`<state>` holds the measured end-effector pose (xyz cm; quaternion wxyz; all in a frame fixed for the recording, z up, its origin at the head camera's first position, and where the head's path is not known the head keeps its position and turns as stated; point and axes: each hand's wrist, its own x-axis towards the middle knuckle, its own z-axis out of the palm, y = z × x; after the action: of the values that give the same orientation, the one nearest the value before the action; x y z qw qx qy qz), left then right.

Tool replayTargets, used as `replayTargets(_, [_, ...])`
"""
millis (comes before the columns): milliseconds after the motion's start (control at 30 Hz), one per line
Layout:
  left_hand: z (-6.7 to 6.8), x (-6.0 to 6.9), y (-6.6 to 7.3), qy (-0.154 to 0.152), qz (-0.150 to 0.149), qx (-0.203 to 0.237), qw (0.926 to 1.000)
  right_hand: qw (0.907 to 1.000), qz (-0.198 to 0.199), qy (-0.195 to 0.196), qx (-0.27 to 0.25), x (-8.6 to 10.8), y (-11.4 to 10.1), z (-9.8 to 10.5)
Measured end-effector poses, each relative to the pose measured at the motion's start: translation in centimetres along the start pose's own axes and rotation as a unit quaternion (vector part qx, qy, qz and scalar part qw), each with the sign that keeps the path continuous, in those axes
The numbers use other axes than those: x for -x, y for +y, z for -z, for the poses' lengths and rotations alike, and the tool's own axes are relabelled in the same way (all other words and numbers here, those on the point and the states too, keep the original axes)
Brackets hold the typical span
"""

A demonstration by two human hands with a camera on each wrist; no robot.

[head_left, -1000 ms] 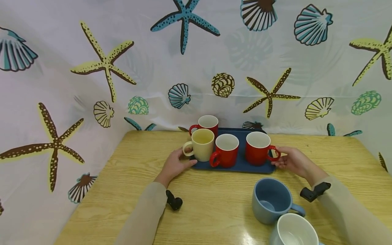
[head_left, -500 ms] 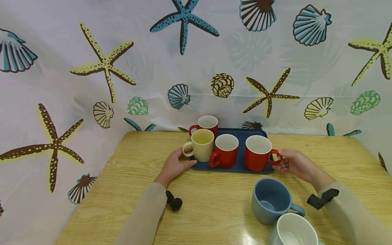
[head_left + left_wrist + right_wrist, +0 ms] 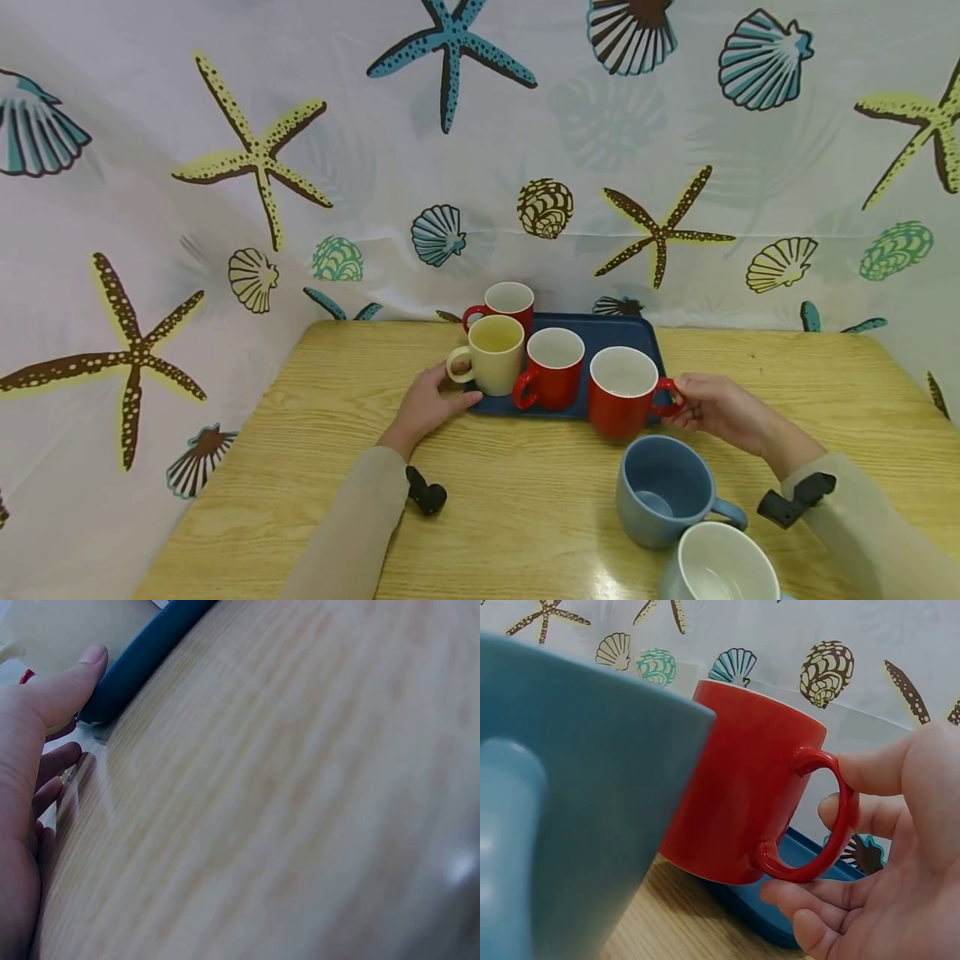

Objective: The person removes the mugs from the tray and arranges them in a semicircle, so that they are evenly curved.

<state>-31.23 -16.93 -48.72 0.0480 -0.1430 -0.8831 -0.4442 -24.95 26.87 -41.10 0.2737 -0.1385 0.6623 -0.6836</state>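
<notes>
My right hand (image 3: 720, 408) pinches the handle of a red mug (image 3: 621, 398), which overlaps the front right edge of a blue tray (image 3: 558, 413). In the right wrist view the mug (image 3: 742, 780) hangs tilted beside the tray (image 3: 769, 922), thumb and fingers (image 3: 874, 772) at its handle. My left hand (image 3: 423, 410) holds the tray's front left corner, its thumb (image 3: 71, 682) along the rim (image 3: 142, 664). On the tray stand a cream mug (image 3: 497, 367) and a second red mug (image 3: 558, 379); another red mug (image 3: 517, 302) is behind the cream one.
A blue-grey mug (image 3: 656, 508) stands on the wooden table (image 3: 480, 517) just in front of the held mug. Nearer, at the bottom edge, is a mug with a white inside (image 3: 723, 567). A patterned cloth (image 3: 480, 167) hangs behind the table.
The red mug in my right hand has come from the tray's right part toward the front edge and slightly left. My left hand and the other mugs have kept their places.
</notes>
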Motion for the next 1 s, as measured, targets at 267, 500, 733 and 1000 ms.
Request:
replayTargets(267, [0.1,-0.1,-0.1,-0.003,0.002,0.002,1.0000,0.9988,0.011,-0.047,0.004,-0.1,0.2,-0.6])
replayTargets(500, [0.1,-0.1,-0.1,-0.004,0.006,0.000,1.0000,0.9971,-0.002,-0.074,0.017,-0.4,0.5,-1.1])
replayTargets(733, [0.1,-0.2,-0.2,-0.004,0.009,-0.006,0.9999,0.9948,-0.005,-0.092,0.044,-0.9,0.4,-1.7])
replayTargets(1000, [0.0,-0.1,-0.2,-0.003,0.009,-0.006,0.9999,0.9917,-0.015,-0.119,0.047,-1.2,0.7,-2.1])
